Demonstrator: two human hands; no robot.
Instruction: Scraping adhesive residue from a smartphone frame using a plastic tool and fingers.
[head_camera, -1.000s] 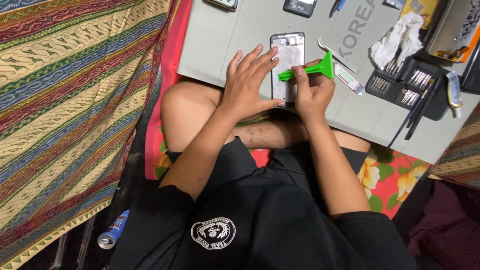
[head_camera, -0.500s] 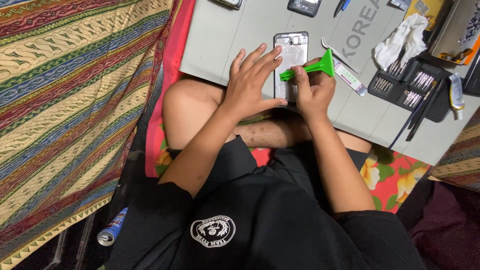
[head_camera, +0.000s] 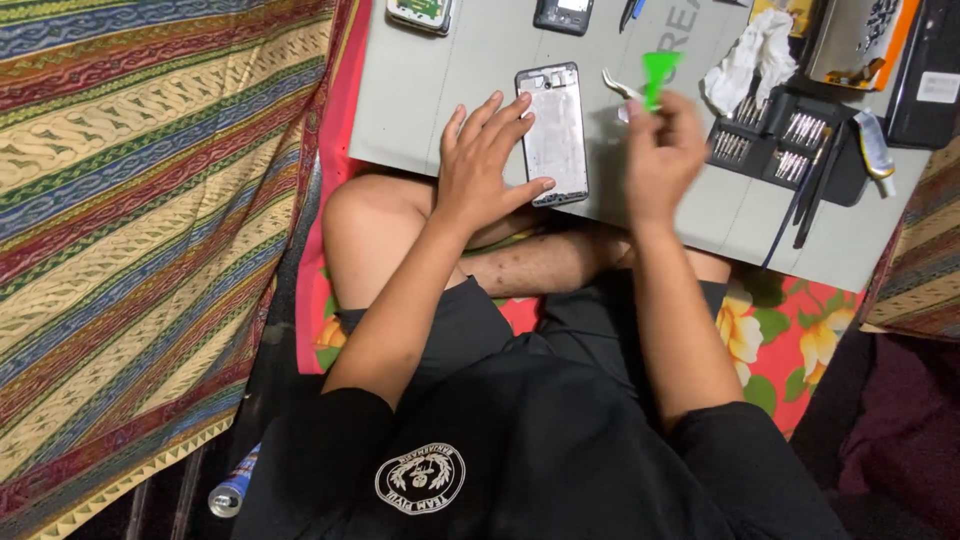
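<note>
left hand (head_camera: 485, 165), fingers spread, pins a silver phone frame (head_camera: 552, 133) on the grey surface (head_camera: 430, 110); right hand (head_camera: 660, 155) fingers clamped on a green tool (head_camera: 660, 72), beside a black bit case (head_camera: 790, 140).

- The phone frame (head_camera: 553, 132) is an opened handset shell: a dark rim around a dull silver inner plate with pale smears. It lies flat and face up on the grey bench (head_camera: 430, 110), long side running away from the person, just right of the left grip (head_camera: 487, 165), whose thumb tip touches its lower left edge.
- The green tool (head_camera: 659, 76) is a small bright green plastic piece, blurred, standing upright out of the top of the right grip (head_camera: 662, 160), pinched at its lower end. It is lifted off the bench, right of the frame and apart from it.
</note>
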